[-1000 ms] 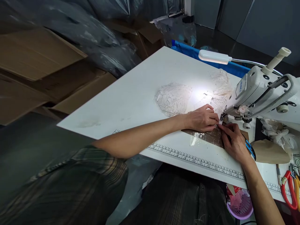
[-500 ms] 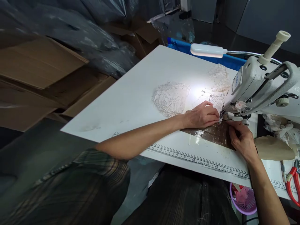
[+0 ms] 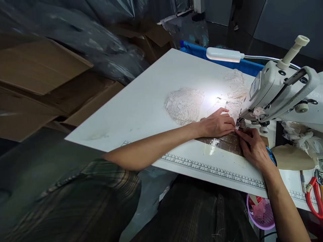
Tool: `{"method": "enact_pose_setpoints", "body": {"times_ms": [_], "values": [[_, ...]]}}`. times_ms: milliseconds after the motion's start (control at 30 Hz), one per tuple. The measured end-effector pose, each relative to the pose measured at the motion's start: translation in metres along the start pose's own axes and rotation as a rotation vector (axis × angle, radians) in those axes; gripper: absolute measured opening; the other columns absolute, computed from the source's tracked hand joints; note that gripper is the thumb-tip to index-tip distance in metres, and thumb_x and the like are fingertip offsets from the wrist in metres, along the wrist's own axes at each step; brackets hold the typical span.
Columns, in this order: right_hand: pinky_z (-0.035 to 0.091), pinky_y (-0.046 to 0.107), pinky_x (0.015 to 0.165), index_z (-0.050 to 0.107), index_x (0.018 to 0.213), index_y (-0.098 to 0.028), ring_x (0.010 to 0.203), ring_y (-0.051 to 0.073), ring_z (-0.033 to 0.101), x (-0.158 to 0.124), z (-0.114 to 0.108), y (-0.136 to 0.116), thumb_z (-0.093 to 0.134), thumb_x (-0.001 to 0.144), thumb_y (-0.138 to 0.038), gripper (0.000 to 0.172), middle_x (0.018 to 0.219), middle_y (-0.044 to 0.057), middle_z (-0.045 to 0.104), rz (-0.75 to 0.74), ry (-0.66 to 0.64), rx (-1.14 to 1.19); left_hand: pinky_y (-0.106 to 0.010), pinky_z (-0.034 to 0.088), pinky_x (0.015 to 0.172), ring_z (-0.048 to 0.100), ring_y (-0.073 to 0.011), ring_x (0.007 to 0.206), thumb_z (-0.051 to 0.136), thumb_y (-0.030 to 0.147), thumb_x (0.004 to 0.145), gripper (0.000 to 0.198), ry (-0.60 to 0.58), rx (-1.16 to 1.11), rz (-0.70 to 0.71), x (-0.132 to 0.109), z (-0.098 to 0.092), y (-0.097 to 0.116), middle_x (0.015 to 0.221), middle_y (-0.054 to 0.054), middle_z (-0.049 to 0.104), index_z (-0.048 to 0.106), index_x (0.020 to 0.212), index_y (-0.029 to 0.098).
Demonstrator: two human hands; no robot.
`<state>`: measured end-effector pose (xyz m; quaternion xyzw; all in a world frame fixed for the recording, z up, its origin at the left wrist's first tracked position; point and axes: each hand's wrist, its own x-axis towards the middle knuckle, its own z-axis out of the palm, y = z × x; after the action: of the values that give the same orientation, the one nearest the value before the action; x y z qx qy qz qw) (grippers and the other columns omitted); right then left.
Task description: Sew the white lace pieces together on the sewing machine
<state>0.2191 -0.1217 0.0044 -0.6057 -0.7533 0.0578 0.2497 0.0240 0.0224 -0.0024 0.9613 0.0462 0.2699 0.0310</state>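
Observation:
At the sewing machine (image 3: 274,89), my left hand (image 3: 218,123) lies on white lace pieces (image 3: 233,104), its bent fingers pressed together on the edge beside the presser foot (image 3: 241,123). Right in front of the needle area my right hand (image 3: 254,148) reaches in with thumb and forefinger pinched, the tips almost meeting my left fingertips. A tiny white bit shows there, too small to name. Below both hands is a brown, shiny taped patch (image 3: 224,144) on the table. A blue loop-shaped thing (image 3: 271,156) shows beside my right wrist; whether I hold it is unclear.
Another lace piece (image 3: 185,106) lies on the white table (image 3: 141,111), left of my hands. A lamp (image 3: 224,54) shines from above. Red-handled pliers (image 3: 313,196), a beige oval piece (image 3: 292,157) and a ruler strip (image 3: 212,170) are nearer me. Cardboard boxes (image 3: 42,67) stand left.
My right hand has moved left and slightly up, bringing its fingertips to those of my left hand. The blue loop has come into sight. My left hand stays in place.

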Motion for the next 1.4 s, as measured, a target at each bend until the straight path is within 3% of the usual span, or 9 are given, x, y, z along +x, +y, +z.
{"method": "enact_pose_setpoints", "body": {"times_ms": [200, 633, 800, 967, 1167, 1333, 1400], "values": [[0.061, 0.041, 0.079, 0.070, 0.130, -0.027, 0.089, 0.023, 0.064, 0.000, 0.002, 0.000, 0.045, 0.099, -0.030, 0.040, 0.108, 0.013, 0.061, -0.005, -0.027, -0.079, -0.050, 0.040, 0.111, 0.070, -0.0166, 0.086, 0.054, 0.024, 0.099, 0.020, -0.007, -0.010, 0.042, -0.002, -0.004, 0.002, 0.101, -0.004, 0.077, 0.074, 0.098, 0.021], [0.059, 0.041, 0.074, 0.062, 0.135, -0.020, 0.086, 0.024, 0.063, 0.007, -0.006, -0.019, 0.040, 0.098, -0.022, 0.042, 0.110, 0.016, 0.062, -0.029, -0.093, -0.248, -0.057, 0.035, 0.115, 0.068, -0.0209, 0.090, 0.053, 0.026, 0.094, 0.023, -0.123, 0.040, 0.050, -0.003, -0.011, 0.003, 0.115, -0.008, 0.073, 0.071, 0.106, 0.020], [0.056, 0.037, 0.064, 0.059, 0.135, -0.017, 0.078, 0.024, 0.061, 0.013, -0.005, -0.025, 0.040, 0.097, -0.021, 0.043, 0.104, 0.017, 0.064, 0.004, -0.173, -0.396, -0.057, 0.037, 0.113, 0.067, -0.0224, 0.090, 0.058, 0.029, 0.092, 0.021, -0.125, 0.013, 0.046, -0.003, -0.011, -0.001, 0.120, -0.009, 0.071, 0.072, 0.104, 0.019], [0.051, 0.031, 0.056, 0.064, 0.124, -0.017, 0.077, 0.024, 0.062, 0.018, 0.000, -0.030, 0.045, 0.094, -0.022, 0.036, 0.100, 0.017, 0.065, 0.045, -0.140, -0.483, -0.055, 0.037, 0.110, 0.065, -0.0238, 0.093, 0.060, 0.033, 0.091, 0.024, -0.193, 0.042, 0.023, -0.001, -0.012, -0.001, 0.125, -0.010, 0.068, 0.073, 0.106, 0.019], [0.057, 0.038, 0.064, 0.061, 0.132, -0.018, 0.077, 0.024, 0.065, 0.007, -0.007, -0.018, 0.039, 0.099, -0.029, 0.041, 0.106, 0.017, 0.066, 0.036, -0.073, -0.255, -0.047, 0.038, 0.099, 0.063, -0.0248, 0.094, 0.054, 0.040, 0.094, 0.036, -0.216, 0.059, -0.015, 0.001, -0.016, 0.002, 0.127, -0.011, 0.067, 0.068, 0.118, 0.017], [0.057, 0.043, 0.085, 0.067, 0.122, -0.021, 0.097, 0.027, 0.068, 0.006, -0.022, 0.001, 0.039, 0.101, -0.049, 0.045, 0.109, 0.014, 0.070, 0.101, -0.031, 0.025, -0.043, 0.036, 0.091, 0.061, -0.0240, 0.091, 0.053, 0.045, 0.095, 0.043, -0.204, 0.035, -0.057, 0.001, -0.017, 0.003, 0.128, -0.012, 0.067, 0.066, 0.123, 0.015], [0.057, 0.043, 0.085, 0.071, 0.113, -0.022, 0.098, 0.027, 0.068, 0.012, -0.024, 0.007, 0.035, 0.101, -0.057, 0.051, 0.105, 0.013, 0.072, 0.184, -0.041, 0.094, -0.042, 0.035, 0.090, 0.061, -0.0239, 0.092, 0.053, 0.045, 0.094, 0.043, -0.209, 0.019, -0.070, 0.001, -0.017, 0.003, 0.128, -0.012, 0.066, 0.066, 0.122, 0.015]]}}
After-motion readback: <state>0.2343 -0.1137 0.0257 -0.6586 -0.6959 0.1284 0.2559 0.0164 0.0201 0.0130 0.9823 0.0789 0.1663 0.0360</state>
